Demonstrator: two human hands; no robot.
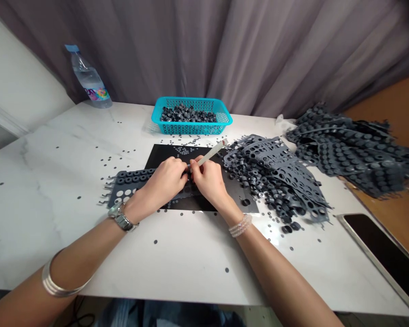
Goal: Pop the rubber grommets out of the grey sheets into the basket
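My left hand (168, 180) is closed on a dark grey rubber sheet (126, 184) with raised round rings and punched holes. Next to it, my right hand (208, 180) grips a slim, pale-handled tool (213, 152) that slants up and to the right. The tool's working end is hidden between my fingers, so I cannot tell its kind. Both hands meet over a black mat (160, 154) on which the sheet lies. Loose dark rubber rings (282, 202) are heaped to the right of my right hand.
Behind the mat stands a turquoise basket (191, 129) holding many rings. Punched sheets (276, 156) lie right, with more ringed sheets (354, 150) beyond. A phone (381, 254) rests front right, a water bottle (92, 84) back left. Small dark discs dot the white table (54, 181).
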